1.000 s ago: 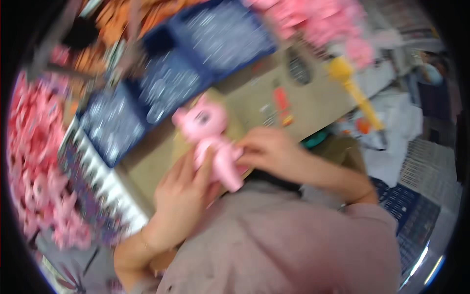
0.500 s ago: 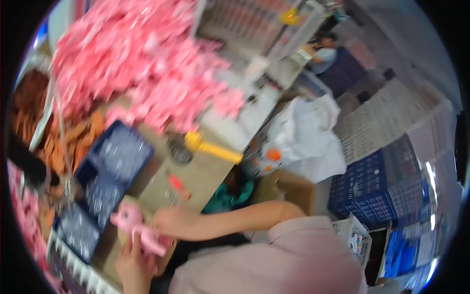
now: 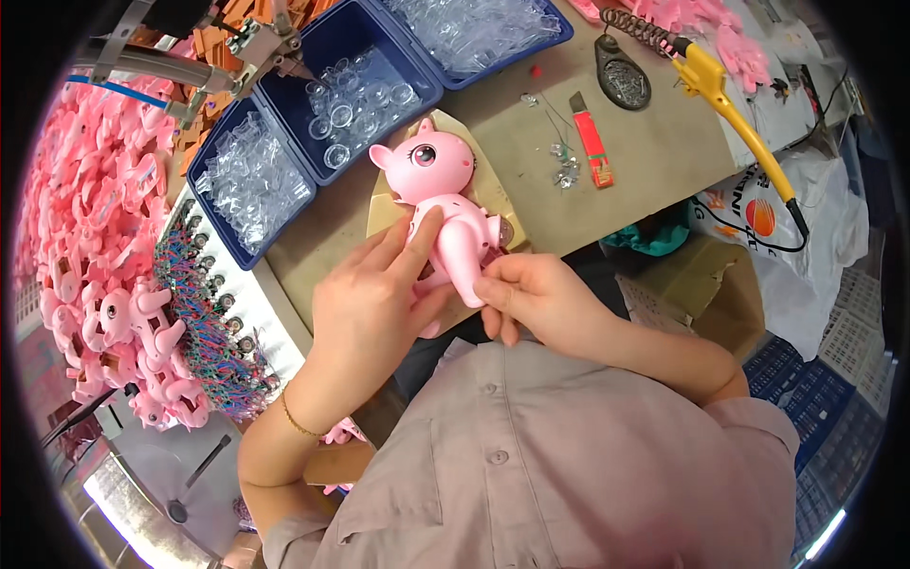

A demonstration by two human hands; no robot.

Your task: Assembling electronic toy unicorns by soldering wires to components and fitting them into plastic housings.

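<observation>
A pink plastic toy animal (image 3: 442, 220) with a large printed eye lies tilted on a tan block (image 3: 382, 214) at the table edge, head away from me. My left hand (image 3: 370, 289) grips its body from the left, fingers laid along its side and thumb near the lower legs. With thumb and bent fingers, my right hand (image 3: 531, 296) pinches the end of a leg on the right side. Part of the toy's lower end is hidden under my hands.
Blue bins (image 3: 431, 85) of clear plastic parts stand behind the toy. A red utility knife (image 3: 594, 147), a yellow-handled soldering iron (image 3: 725, 100) and a dark dish (image 3: 623, 76) lie right. Wired round parts (image 3: 213, 327) and piled pink toy shells (image 3: 71, 218) fill the left; a metal fixture (image 3: 251, 57) overhangs.
The head view has swung left and closer to the table. The toy stays in both hands; my right hand has gone from beside its body to the end of a leg.
</observation>
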